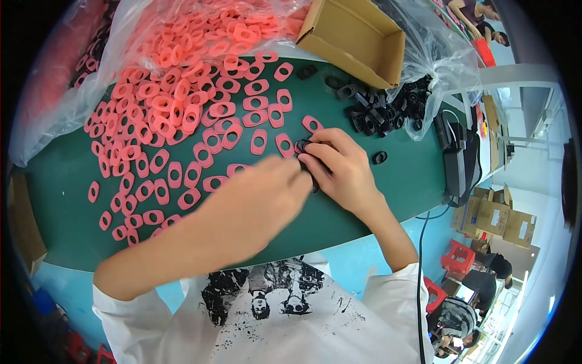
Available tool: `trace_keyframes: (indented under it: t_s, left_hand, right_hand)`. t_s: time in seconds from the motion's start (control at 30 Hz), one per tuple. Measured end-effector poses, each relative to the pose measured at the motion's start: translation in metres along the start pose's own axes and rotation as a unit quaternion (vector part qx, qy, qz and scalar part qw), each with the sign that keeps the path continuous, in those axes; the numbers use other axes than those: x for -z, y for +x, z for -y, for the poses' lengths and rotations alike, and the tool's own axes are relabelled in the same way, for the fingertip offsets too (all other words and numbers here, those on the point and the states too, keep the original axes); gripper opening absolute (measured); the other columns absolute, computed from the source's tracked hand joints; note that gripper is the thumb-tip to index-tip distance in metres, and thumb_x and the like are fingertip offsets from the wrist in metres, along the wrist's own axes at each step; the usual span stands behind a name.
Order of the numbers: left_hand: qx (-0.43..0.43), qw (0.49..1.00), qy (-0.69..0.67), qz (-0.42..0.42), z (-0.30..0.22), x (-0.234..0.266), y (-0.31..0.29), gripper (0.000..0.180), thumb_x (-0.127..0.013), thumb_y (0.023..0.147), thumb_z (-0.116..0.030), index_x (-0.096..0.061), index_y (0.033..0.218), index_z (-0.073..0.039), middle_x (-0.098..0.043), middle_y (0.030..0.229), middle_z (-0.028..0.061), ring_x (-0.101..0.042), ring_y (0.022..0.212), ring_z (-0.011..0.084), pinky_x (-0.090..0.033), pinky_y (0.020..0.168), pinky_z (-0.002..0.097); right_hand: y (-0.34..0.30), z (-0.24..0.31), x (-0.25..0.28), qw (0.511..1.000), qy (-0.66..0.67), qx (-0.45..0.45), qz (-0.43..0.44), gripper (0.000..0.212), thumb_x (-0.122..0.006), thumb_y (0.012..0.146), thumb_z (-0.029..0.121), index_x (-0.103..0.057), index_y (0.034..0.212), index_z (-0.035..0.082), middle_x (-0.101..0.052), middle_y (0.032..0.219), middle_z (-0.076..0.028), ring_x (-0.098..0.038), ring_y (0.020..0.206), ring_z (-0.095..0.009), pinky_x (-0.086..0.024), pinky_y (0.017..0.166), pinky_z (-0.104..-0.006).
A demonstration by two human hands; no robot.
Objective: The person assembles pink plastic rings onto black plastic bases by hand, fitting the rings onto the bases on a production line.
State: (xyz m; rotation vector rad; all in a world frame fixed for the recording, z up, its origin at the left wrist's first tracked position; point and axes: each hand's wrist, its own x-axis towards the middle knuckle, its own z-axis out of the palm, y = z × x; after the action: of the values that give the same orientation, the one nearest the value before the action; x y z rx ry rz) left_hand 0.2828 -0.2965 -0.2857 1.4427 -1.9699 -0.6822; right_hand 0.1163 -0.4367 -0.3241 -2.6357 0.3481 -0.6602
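Observation:
My right hand (343,171) pinches a small black oval ring (302,145) between thumb and index finger; a pink ring shows right beside it. Close against it, my left hand (267,191) is closed with its fingers curled, slightly blurred by motion. What the left fingers hold is hidden. A dark piece (314,184) shows between the two hands, partly covered. Flat pink rings with oval holes lie around the hands, among them one pink ring (259,141) above my left hand and another pink ring (312,124) above my right fingers.
A big heap of pink rings (194,36) spills from a clear plastic bag at the far left. Far right, a heap of black parts (377,115) lies below a cardboard box (318,45). One black ring (379,158) sits apart on the green tabletop (403,188). A black device (453,161) stands at the right edge.

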Motion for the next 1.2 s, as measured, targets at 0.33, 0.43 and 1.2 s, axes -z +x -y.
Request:
trace_keyframes:
  t_s: [0.33, 0.43, 1.2]
  left_hand:
    - [-0.097, 0.975, 0.198, 0.026, -0.025, -0.027, -0.01, 0.043, -0.072, 0.055, -0.003, -0.06, 0.096, 0.006, -0.051, 0.085, 0.0086, -0.053, 0.081, 0.0187, -0.048, 0.064, 0.024]
    - [-0.083, 0.975, 0.205, 0.023, -0.025, -0.025, -0.009, 0.044, -0.072, 0.056, -0.003, -0.06, 0.097, 0.007, -0.05, 0.086, 0.0085, -0.053, 0.082, 0.0193, -0.048, 0.065, 0.0242]
    - [-0.094, 0.97, 0.211, 0.076, 0.002, -0.029, 0.026, 0.034, -0.061, 0.071, 0.0, -0.059, 0.103, 0.009, -0.052, 0.094, 0.0131, -0.056, 0.088, 0.0257, -0.051, 0.077, 0.0327]
  right_hand:
    - [-0.002, 0.004, -0.001, 0.999, -0.032, 0.027, -0.026, 0.022, -0.079, 0.068, -0.001, -0.068, 0.088, -0.001, -0.069, 0.096, -0.012, -0.063, 0.074, -0.028, -0.052, 0.061, -0.0347]
    - [-0.001, 0.001, 0.001, 0.999, -0.016, 0.008, -0.03, 0.022, -0.079, 0.068, -0.001, -0.069, 0.087, 0.0, -0.069, 0.096, -0.012, -0.063, 0.074, -0.028, -0.052, 0.06, -0.0349]
    - [-0.039, -0.001, 0.036, 0.98, 0.077, -0.184, -0.004, 0.028, -0.082, 0.071, 0.006, -0.068, 0.095, 0.005, -0.069, 0.103, -0.009, -0.065, 0.079, -0.02, -0.052, 0.063, -0.0297]
